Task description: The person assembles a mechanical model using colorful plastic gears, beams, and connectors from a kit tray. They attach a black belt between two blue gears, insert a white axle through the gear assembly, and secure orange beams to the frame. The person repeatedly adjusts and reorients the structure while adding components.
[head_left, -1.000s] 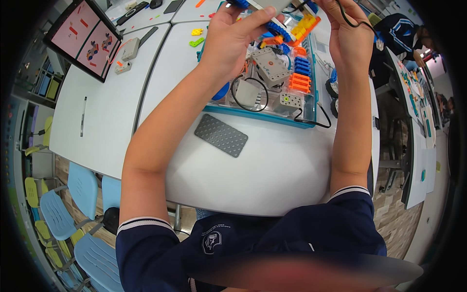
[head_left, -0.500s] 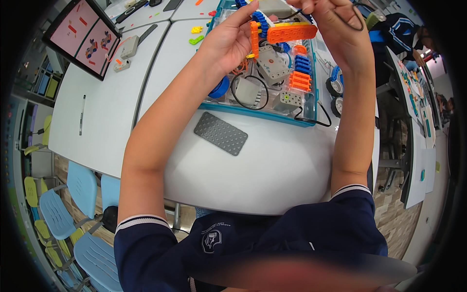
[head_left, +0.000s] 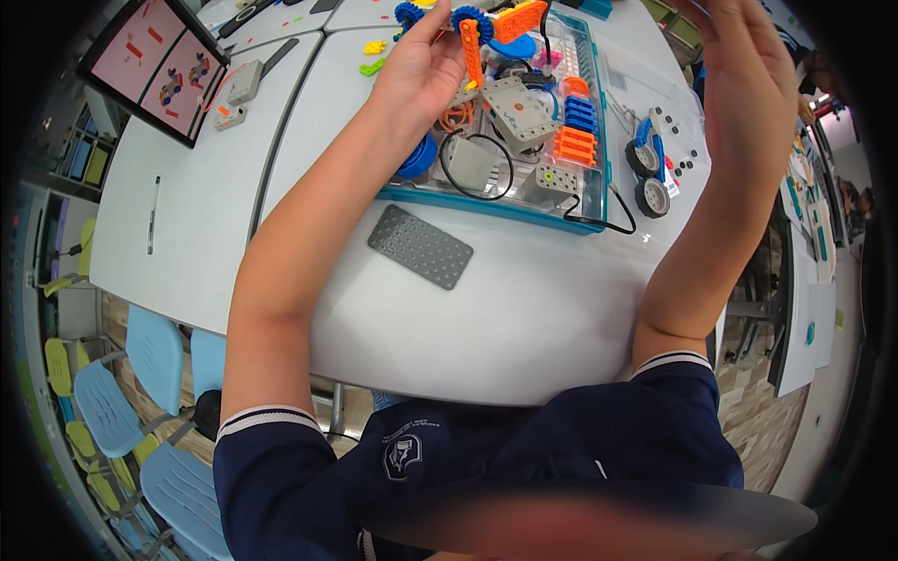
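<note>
My left hand (head_left: pixel 421 75) is closed on a building-block model at the top edge. The model has blue gear wheels (head_left: pixel 471 26), an upright orange beam (head_left: pixel 470 52) and a slanted orange beam (head_left: pixel 518 22); its upper part is cut off. My right hand (head_left: pixel 744 51) is raised at the upper right, apart from the model, with its fingertips out of view. Below the model is a clear tray with a teal rim (head_left: pixel 486 211). It holds a large grey motor block (head_left: pixel 520 112), smaller grey blocks with black cables, and blue (head_left: pixel 580 114) and orange toothed pieces (head_left: pixel 574 146).
A grey studded plate (head_left: pixel 421 246) lies before the tray. Wheels (head_left: pixel 652 197) and small dark parts lie to its right. A tablet (head_left: pixel 154 70), a grey block with a cable (head_left: pixel 245 82) and a pen (head_left: pixel 153 215) are at left. Blue chairs (head_left: pixel 112 409) stand below.
My right hand has left the model and black cable, moving right and up. My left hand and the model have shifted slightly left and up. Wheels at right are now uncovered.
</note>
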`<move>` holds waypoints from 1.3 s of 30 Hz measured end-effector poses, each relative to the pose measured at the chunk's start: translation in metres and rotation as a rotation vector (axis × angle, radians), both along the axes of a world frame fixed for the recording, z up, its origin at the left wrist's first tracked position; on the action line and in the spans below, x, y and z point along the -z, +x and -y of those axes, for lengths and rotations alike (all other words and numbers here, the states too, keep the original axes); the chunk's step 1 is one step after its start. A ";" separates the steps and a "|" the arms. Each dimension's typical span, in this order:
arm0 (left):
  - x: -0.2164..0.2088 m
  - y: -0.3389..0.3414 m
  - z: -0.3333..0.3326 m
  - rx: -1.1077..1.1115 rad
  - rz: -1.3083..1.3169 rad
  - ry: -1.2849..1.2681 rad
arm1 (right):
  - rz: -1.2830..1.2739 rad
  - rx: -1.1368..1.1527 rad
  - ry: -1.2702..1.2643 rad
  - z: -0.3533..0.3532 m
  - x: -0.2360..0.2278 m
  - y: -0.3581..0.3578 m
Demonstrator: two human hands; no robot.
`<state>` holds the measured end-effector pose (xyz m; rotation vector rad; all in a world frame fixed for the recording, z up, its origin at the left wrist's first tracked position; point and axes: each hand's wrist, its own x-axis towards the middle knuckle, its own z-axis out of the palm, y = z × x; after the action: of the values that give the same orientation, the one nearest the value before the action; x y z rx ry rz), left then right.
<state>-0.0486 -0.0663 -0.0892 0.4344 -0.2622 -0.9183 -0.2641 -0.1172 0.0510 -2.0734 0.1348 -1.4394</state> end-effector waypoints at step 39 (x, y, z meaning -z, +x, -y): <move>-0.029 -0.062 -0.058 0.245 0.402 -0.181 | -0.499 -0.354 0.493 -0.003 0.093 -0.032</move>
<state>-0.1108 -0.0088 -0.0604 0.4224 -0.7735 -1.0307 -0.2965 -0.1143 -0.0424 -1.8725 0.2752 -0.5846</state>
